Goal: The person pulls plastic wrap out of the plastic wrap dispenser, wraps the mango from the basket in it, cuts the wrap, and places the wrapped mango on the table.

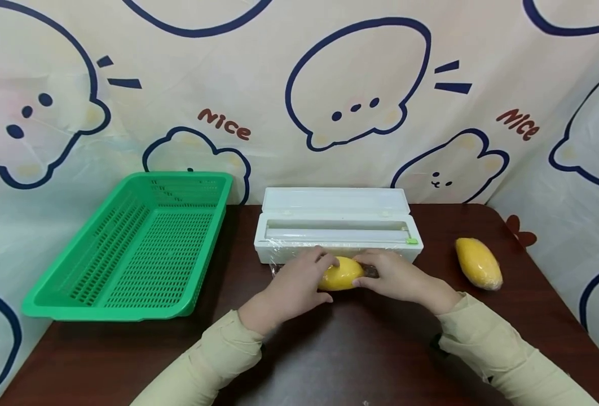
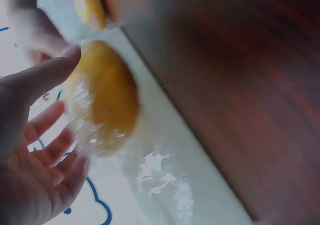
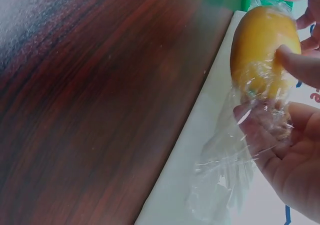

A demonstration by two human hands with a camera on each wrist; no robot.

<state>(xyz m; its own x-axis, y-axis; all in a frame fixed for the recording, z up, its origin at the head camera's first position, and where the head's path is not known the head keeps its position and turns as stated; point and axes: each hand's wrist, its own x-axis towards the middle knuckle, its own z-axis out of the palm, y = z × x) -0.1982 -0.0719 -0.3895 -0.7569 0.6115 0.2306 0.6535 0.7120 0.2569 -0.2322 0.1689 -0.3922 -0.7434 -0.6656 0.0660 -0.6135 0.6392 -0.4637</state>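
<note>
A yellow mango point(image 1: 341, 274) in clear plastic wrap lies between both hands, in front of the white cling film dispenser point(image 1: 337, 252). My right hand point(image 1: 393, 276) holds its right end; in the right wrist view the thumb lies on the mango point(image 3: 265, 45) and the fingers bend under bunched film point(image 3: 270, 117). From the other side, my left hand point(image 1: 299, 282) touches the mango with its fingers, the thumb standing apart in the head view. Loose film point(image 2: 162, 177) trails over the dispenser's pale front in the left wrist view.
A second wrapped mango point(image 1: 479, 263) lies at the table's right side. On the left stands a green plastic basket point(image 1: 111, 313). The dispenser's lid point(image 1: 335, 200) is raised, with a green slider point(image 1: 412, 241) at its right end. Behind the dark wooden table point(image 1: 360, 361) hangs a patterned cloth point(image 1: 259, 67).
</note>
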